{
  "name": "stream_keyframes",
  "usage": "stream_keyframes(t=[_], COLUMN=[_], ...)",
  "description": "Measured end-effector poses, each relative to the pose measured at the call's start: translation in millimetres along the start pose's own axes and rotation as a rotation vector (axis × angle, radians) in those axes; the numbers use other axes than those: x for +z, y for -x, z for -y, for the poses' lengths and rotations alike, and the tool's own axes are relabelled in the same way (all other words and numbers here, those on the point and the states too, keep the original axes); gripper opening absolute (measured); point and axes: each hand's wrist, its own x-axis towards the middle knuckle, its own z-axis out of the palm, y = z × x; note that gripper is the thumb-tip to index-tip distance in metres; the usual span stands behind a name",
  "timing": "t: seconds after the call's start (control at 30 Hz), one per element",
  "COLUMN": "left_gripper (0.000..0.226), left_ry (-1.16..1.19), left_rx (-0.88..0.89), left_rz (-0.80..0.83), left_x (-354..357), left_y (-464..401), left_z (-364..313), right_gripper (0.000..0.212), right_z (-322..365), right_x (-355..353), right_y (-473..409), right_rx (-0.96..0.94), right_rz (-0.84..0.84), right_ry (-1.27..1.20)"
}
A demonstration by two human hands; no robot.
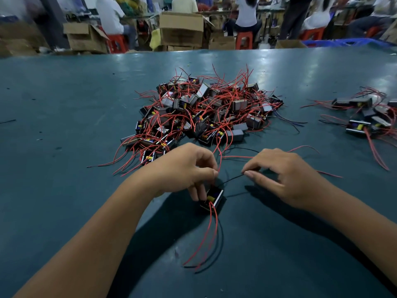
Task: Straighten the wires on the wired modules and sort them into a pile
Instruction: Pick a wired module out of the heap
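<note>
A small black wired module (213, 198) with a yellow part inside sits just above the green table near me. My left hand (184, 169) grips it from above with curled fingers. Red wires (209, 235) trail from its near end toward me. A thin black wire (232, 179) runs from its far end to my right hand (283, 175), which pinches that wire between thumb and forefinger. A large tangled heap of modules with red wires (206, 110) lies beyond my hands. A smaller pile of modules (367, 117) lies at the right.
The green table (64, 104) stretches wide to the left and toward me. Beyond its far edge stand cardboard boxes (182, 29), red stools and seated people with their backs to me. A stray black wire (7, 121) lies at the left edge.
</note>
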Motion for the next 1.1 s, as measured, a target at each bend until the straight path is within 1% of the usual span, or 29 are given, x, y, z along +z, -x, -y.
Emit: stream_keyframes(t=[0.13,0.27,0.43,0.5,0.57,0.73,0.93,1.03,1.1], left_gripper=[0.013,0.014,0.011,0.007,0.008,0.015,0.014,0.010,0.005], left_ry=[0.039,0.020,0.023,0.021,0.009,-0.014,-0.019,-0.027,-0.056], left_rx=[-0.030,-0.029,-0.009,0.007,0.003,0.032,0.142,0.169,0.171], left_rz=[0.032,0.026,0.013,-0.010,-0.050,-0.168,-0.301,-0.310,-0.266], left_x=[-2,-1,-1,-3,-6,-19,-25,-21,-15], left_y=[1,2,2,3,4,7,10,10,9], left_z=[-2,-4,-5,-5,-5,-4,-8,-11,-12], right_gripper=[0.017,0.009,0.012,0.016,0.016,0.006,0.012,0.020,0.021], right_z=[-1,-4,-6,-8,-9,-14,-14,-15,-15], right_x=[0,-3,-4,-6,-9,-15,-16,-17,-16], right_y=[0,3,3,4,5,7,6,7,7], right_rx=[0.013,0.028,0.072,0.094,0.106,0.102,0.067,0.072,0.076], right_rz=[0.035,0.035,0.003,-0.011,0.002,0.026,-0.007,-0.022,-0.035], right_ry=[-0.026,-0.089,-0.190,-0.229,-0.247,-0.241,-0.264,-0.307,-0.309])
